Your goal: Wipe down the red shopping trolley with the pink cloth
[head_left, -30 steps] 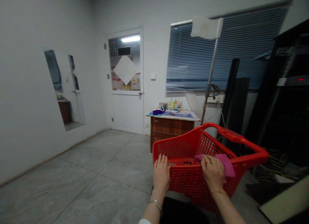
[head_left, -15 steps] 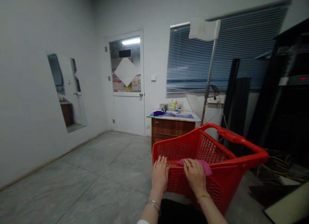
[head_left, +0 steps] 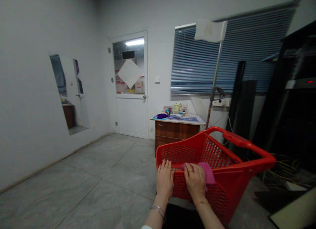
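A red plastic shopping basket [head_left: 237, 173] with mesh walls stands tilted in front of me, low and right of centre. My left hand [head_left: 165, 179] lies on its near rim at the left corner, fingers curled over the edge. My right hand [head_left: 196, 181] presses a pink cloth [head_left: 208, 172] against the same rim, just right of the left hand. The cloth hangs over the rim between my fingers and the basket wall. A ring shows on the right hand and a bracelet on the left wrist.
A wooden desk [head_left: 177, 128] with small items stands behind the basket under a window with blue blinds [head_left: 197, 64]. A white door [head_left: 130, 87] is at the back. A pole with a white head [head_left: 214, 74] leans nearby. Dark panels and cables fill the right side.
My right hand has slid the pink cloth leftward along the basket's near rim, from the right side to close beside my left hand. The left hand has stayed put.
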Tool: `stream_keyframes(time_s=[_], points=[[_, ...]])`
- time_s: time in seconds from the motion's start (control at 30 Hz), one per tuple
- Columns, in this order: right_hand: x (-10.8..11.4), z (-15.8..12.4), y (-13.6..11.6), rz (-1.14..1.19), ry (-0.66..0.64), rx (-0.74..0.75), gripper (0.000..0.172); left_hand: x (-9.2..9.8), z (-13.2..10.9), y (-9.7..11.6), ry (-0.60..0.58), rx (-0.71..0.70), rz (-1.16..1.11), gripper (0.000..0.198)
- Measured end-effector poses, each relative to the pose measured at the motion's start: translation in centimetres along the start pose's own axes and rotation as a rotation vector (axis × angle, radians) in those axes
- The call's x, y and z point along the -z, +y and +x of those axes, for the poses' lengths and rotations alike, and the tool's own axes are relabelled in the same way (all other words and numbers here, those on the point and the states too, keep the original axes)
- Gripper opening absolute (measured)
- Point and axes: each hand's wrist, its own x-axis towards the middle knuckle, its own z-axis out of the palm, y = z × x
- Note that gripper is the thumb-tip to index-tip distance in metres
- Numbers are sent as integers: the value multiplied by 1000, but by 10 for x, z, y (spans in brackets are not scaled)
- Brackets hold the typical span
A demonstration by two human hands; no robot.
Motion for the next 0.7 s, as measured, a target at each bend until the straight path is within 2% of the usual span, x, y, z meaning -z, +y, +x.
stream_keyframes(time_s=[0.1,0.2,0.3,0.53,0.63,0.7], points=[[-6,-4,-35,26,-11,-20,20,0,0,-2,-10,-11,2,43],[-3,-2,-32,63,-46,21,20,2,1,-5,-29,-22,8,43],[7,2,0,70,-68,65,20,2,2,-7,-25,-31,11,43],[29,18,104,-71,-30,60,20,-2,1,-7,-8,-33,5,43],[31,21,120,-102,-6,63,23,-3,1,-6,11,-26,5,43],[29,18,110,-104,0,58,23,-4,0,-4,27,-10,6,43]])
